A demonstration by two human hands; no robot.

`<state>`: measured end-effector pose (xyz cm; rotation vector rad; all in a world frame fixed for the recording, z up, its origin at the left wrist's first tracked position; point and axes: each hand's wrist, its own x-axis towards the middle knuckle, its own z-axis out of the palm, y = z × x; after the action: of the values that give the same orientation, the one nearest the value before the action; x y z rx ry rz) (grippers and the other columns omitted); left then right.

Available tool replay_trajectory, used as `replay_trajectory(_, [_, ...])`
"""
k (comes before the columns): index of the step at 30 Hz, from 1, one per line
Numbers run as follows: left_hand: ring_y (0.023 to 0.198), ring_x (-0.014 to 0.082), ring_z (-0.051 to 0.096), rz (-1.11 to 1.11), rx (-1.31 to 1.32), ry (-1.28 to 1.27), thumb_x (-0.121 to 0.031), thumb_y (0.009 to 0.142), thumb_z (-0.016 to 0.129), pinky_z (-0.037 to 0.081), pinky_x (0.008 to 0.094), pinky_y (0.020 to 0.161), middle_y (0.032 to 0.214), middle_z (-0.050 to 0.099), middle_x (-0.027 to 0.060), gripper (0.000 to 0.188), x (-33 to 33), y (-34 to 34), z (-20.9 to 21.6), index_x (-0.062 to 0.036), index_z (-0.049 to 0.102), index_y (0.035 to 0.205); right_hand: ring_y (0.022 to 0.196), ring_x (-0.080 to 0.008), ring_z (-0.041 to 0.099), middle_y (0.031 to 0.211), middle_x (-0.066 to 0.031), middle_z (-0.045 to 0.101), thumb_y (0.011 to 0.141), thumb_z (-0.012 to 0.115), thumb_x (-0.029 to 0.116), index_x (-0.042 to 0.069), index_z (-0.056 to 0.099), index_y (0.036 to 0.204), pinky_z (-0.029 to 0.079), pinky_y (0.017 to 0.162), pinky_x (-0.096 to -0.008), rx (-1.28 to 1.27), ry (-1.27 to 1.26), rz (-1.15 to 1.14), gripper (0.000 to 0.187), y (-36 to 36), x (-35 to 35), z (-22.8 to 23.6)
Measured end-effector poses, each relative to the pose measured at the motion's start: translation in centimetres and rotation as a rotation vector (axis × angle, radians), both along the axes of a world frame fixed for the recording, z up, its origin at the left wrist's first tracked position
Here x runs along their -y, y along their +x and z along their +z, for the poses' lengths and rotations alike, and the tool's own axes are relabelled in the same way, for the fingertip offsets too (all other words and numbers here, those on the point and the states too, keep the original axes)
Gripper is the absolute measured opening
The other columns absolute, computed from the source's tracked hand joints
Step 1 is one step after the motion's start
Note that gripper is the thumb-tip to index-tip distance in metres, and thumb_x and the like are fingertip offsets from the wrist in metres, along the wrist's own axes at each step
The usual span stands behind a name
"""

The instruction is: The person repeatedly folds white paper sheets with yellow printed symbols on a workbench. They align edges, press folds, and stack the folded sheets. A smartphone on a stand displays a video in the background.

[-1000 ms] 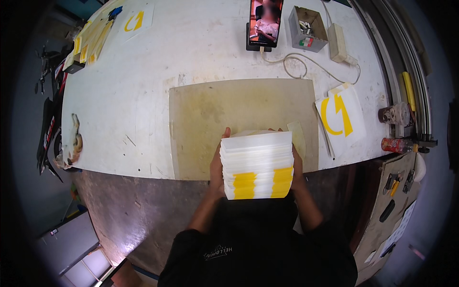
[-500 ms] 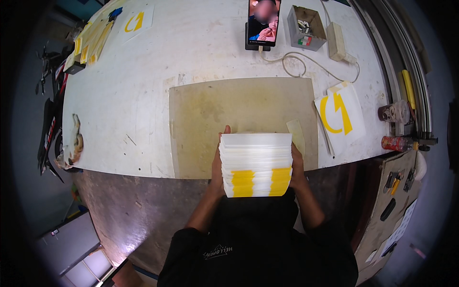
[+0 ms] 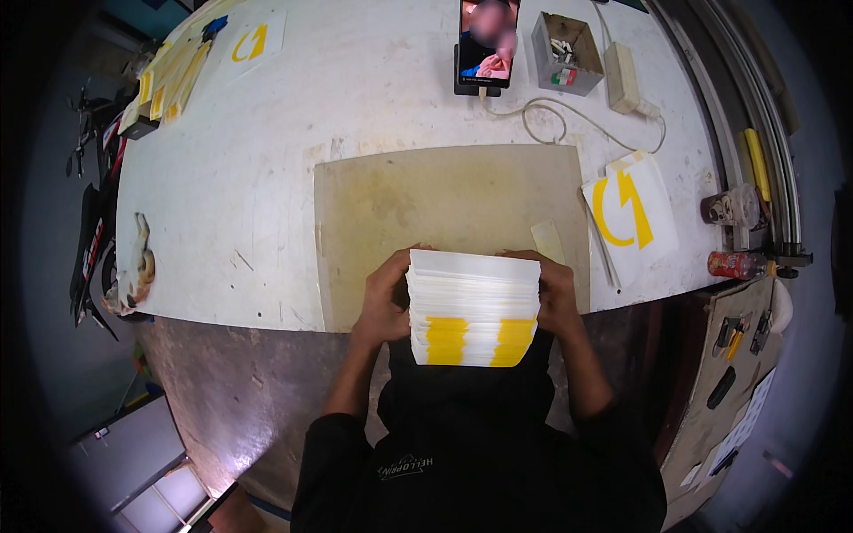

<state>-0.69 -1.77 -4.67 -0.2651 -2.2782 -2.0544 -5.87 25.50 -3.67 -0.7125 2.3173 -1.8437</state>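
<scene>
Stack of white and yellow sheets held between both hands

Nearest my camera I have the wearer's black top (image 3: 498,435), its sleeves ending short of the bare forearms. Just beyond it, over the near table edge, is the thick stack of sheets (image 3: 474,284), white in its upper part, with two yellow bands lower down. I see the left hand (image 3: 385,298) gripping its left side and the right hand (image 3: 558,298) gripping its right; some fingers are hidden from me. I cannot tell whether the stack touches the table (image 3: 222,178).

Past the hands lies a tan mat (image 3: 426,191), a small pale piece (image 3: 546,238) near its right side. To the right I get a white sheet with a yellow figure (image 3: 622,209), then a clear cup (image 3: 730,207) and a red-labelled bottle (image 3: 736,265). Farthest out, I make out a lit phone (image 3: 486,44) on its stand, a grey box (image 3: 582,82) of small items and a white power strip (image 3: 621,78).
</scene>
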Motion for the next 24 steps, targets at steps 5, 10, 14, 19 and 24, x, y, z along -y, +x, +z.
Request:
replay_trajectory(5, [0.106,0.021,0.068,0.014,0.039,-0.13,-0.014,0.074,0.088,0.052,0.0346,0.092,0.118,0.07,0.0154,0.058,1.0,0.1,1.6,0.0027,0.063,0.123,0.1,-0.0278,0.072,0.109,-0.0181,0.073,0.078,0.07,-0.01,-0.003,0.068,0.115,0.055,0.089,-0.0323,0.077,0.021,0.041,0.038,0.1,-0.7,-0.2])
replay_trajectory(10, [0.101,0.0185,0.068,0.035,0.055,-0.049,-0.013,0.076,0.085,0.052,0.0337,0.092,0.112,0.073,0.0118,0.054,1.5,0.7,3.8,0.0022,0.064,0.122,0.093,-0.0149,0.07,0.105,-0.0124,0.074,0.085,0.074,-0.004,-0.005,0.068,0.115,0.055,0.084,-0.0277,0.348,-0.147,0.083,0.031,0.0,0.8,1.7])
replay_trajectory(14, [0.114,0.019,0.063,0.139,0.403,0.369,-0.005,0.086,0.078,0.049,0.035,0.101,0.125,0.067,0.0127,0.05,1.4,2.9,3.6,0.004,0.058,0.131,0.087,-0.0087,0.067,0.1,-0.008,0.073,0.088,0.077,0.002,-0.007,0.068,0.116,0.054,0.083,-0.0244,0.67,-0.134,0.293,0.031,-2.4,2.5,3.1])
replay_trajectory(19, [0.118,0.02,0.062,0.413,0.615,0.539,-0.003,0.092,0.071,0.048,0.0356,0.103,0.127,0.065,0.0138,0.047,0.1,7.3,2.7,0.0054,0.054,0.135,0.082,-0.0098,0.068,0.095,-0.008,0.074,0.085,0.08,0.007,-0.006,0.07,0.114,0.055,0.073,-0.0234,0.85,-0.062,0.524,0.033,-5.3,5.8,-0.1])
replay_trajectory(24, [0.103,0.0187,0.068,0.611,0.685,0.758,-0.007,0.093,0.07,0.054,0.033,0.092,0.121,0.067,0.0149,0.04,0.2,10.5,2.3,0.0049,0.057,0.129,0.077,-0.0119,0.068,0.093,-0.01,0.074,0.082,0.079,0.01,-0.007,0.072,0.109,0.055,0.065,-0.0244,0.902,0.172,0.708,0.033,-7.3,10.5,-0.1])
